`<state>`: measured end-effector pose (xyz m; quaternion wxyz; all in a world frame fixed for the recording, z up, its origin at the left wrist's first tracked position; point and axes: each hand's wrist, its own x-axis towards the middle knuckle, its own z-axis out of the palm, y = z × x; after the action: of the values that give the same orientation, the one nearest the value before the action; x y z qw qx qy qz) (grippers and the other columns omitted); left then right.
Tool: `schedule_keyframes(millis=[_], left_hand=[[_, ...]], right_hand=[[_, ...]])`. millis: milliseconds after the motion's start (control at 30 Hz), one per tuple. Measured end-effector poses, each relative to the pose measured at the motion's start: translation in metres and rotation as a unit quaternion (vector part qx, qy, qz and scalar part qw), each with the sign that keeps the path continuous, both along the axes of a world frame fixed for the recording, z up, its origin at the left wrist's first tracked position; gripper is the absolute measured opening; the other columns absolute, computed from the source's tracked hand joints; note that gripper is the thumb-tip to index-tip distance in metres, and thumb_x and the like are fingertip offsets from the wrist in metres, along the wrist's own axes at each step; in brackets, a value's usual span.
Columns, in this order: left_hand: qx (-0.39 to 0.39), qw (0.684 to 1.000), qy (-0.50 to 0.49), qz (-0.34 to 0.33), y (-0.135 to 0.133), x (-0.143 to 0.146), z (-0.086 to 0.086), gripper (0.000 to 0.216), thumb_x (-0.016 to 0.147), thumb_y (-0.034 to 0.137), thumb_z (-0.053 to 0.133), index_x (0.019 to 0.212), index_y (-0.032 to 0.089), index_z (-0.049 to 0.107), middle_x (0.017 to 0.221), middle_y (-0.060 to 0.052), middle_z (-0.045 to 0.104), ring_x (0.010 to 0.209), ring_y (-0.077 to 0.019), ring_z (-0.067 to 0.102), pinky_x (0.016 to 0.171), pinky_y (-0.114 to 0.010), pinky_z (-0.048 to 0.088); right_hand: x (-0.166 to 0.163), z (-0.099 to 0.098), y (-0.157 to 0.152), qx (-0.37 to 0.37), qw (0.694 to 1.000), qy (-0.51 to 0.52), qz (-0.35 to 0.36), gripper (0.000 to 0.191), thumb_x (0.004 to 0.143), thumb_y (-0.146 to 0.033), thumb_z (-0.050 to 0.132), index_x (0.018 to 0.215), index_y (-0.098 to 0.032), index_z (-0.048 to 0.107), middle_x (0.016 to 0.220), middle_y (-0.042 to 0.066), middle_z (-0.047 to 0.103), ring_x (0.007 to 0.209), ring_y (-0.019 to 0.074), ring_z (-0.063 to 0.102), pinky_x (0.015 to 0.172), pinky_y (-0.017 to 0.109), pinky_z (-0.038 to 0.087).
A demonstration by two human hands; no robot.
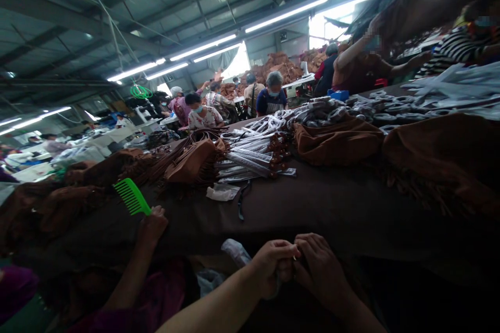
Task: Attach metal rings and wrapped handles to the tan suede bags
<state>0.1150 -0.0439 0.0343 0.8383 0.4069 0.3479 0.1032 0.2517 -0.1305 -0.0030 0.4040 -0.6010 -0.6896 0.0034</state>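
Note:
Close together at the table's near edge, my left hand (274, 266) and my right hand (321, 265) meet at the fingertips. The left fingers are closed in a pinch, and the right fingers curl against them. Whatever small piece is between them is too dark and hidden to make out. Behind my left forearm shows a whitish plastic-wrapped piece (236, 252); I cannot tell whether it joins what my hands hold. Beyond them lie a scrap of clear plastic (222, 192) and a thin dark strap (242, 201).
At left, a co-worker's hand (153, 226) holds a green comb (132, 197). Across the dark table (312, 203) lie plastic-wrapped straps (250, 158), brown fringed pieces (338, 140) and brown straps (156, 164). Several people work beyond; one at right lifts brown cloth (414, 10).

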Motion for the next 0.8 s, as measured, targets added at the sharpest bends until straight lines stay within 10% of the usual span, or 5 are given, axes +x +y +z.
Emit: schedule_keyframes(millis=[300, 667, 800], left_hand=[[0.244, 0.96, 0.091, -0.099, 0.022, -0.011, 0.012, 0.026, 0.072, 0.037, 0.05, 0.074, 0.012, 0.058, 0.047, 0.004, 0.047, 0.039, -0.0079, 0.038, 0.041, -0.021, 0.026], [0.543, 0.748, 0.269, -0.271, 0.02, -0.015, 0.055, 0.015, 0.074, 0.029, 0.062, 0.083, 0.024, 0.074, 0.067, 0.004, 0.067, 0.064, -0.0111, 0.058, 0.056, -0.02, 0.034], [0.549, 0.728, 0.288, -0.291, 0.024, -0.014, 0.051, 0.014, 0.073, 0.032, 0.066, 0.081, 0.026, 0.075, 0.063, 0.005, 0.067, 0.061, -0.0112, 0.059, 0.055, -0.02, 0.034]], right_hand=[[-0.004, -0.002, 0.005, -0.034, 0.999, 0.001, -0.009, 0.012, 0.084, -0.012, 0.052, 0.087, -0.022, 0.046, 0.084, 0.003, 0.055, 0.082, 0.0205, 0.053, 0.08, 0.04, 0.041], [-0.003, -0.002, 0.006, -0.042, 0.999, -0.01, -0.007, 0.012, 0.082, -0.011, 0.053, 0.088, -0.02, 0.048, 0.086, 0.004, 0.055, 0.083, 0.0216, 0.052, 0.082, 0.04, 0.041], [-0.005, -0.002, 0.004, -0.048, 0.998, -0.024, -0.015, 0.012, 0.081, -0.011, 0.055, 0.087, -0.02, 0.049, 0.085, 0.004, 0.056, 0.083, 0.0216, 0.052, 0.08, 0.039, 0.041]])
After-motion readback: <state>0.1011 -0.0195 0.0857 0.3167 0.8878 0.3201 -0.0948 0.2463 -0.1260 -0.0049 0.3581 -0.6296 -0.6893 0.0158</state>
